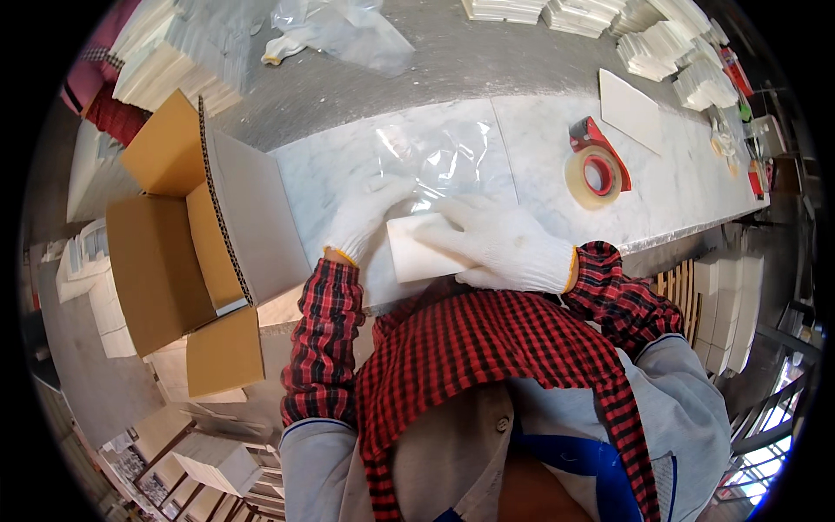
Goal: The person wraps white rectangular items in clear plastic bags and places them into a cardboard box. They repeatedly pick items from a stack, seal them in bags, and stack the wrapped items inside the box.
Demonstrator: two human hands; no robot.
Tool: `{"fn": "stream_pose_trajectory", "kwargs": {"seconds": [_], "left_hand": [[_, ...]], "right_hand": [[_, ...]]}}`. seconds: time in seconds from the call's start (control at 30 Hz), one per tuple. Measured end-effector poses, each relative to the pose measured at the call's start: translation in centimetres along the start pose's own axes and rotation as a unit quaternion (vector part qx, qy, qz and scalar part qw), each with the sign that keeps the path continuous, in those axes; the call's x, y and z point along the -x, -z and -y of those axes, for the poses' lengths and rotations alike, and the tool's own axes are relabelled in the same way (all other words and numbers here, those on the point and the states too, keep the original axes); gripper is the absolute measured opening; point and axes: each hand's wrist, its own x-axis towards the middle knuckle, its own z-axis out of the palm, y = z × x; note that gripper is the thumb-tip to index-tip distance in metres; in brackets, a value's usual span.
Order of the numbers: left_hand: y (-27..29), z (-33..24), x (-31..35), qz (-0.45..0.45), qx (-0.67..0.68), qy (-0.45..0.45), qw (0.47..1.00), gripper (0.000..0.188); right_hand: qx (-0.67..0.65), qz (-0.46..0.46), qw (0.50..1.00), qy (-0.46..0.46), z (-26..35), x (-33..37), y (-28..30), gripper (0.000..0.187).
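White knitted gloves with yellow cuffs cover both my hands. My right hand (504,244) is closed on a white rectangular block (422,250), thumb across its top face and fingers along its right side. It is close to my apron, at the near edge of the marble-patterned tabletop. Just beyond it lies a clear plastic bag (452,161), crinkled and shiny, its near end beside the block. My left hand (372,211) is at the bag's near left edge, fingers bent onto the film. Its fingertips are partly hidden by glare and the bag.
An open cardboard box (261,217) stands at left, flaps spread. A red tape dispenser (600,148) with clear tape and a flat white sheet (629,109) lie at right. More plastic bags (348,35) and stacks of white pieces (652,48) are farther back. Another person's sleeve (117,113) shows far left.
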Motion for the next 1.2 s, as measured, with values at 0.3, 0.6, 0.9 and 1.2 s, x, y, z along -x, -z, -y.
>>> {"fn": "stream_pose_trajectory", "kwargs": {"seconds": [0.3, 0.6, 0.9, 1.2], "left_hand": [[-1.9, -5.3, 1.6, -0.042, -0.127, -0.050, 0.990, 0.030], [-3.2, -5.8, 7.4, -0.093, -0.238, -0.183, 0.949, 0.022], [-1.1, -0.6, 13.6, 0.001, -0.616, -0.364, 0.699, 0.026], [-4.1, -4.7, 10.9, -0.002, -0.545, -0.354, 0.760, 0.038]], "right_hand": [[-0.330, -0.171, 0.861, -0.348, -10.3, 2.5, -0.7, 0.089], [-0.515, -0.190, 0.801, -0.238, -6.7, 2.0, 1.9, 0.051], [0.051, -0.093, 0.988, 0.114, -0.7, 9.0, -1.5, 0.024], [0.166, -0.073, 0.974, 0.139, -0.5, 9.0, -2.0, 0.011]]}}
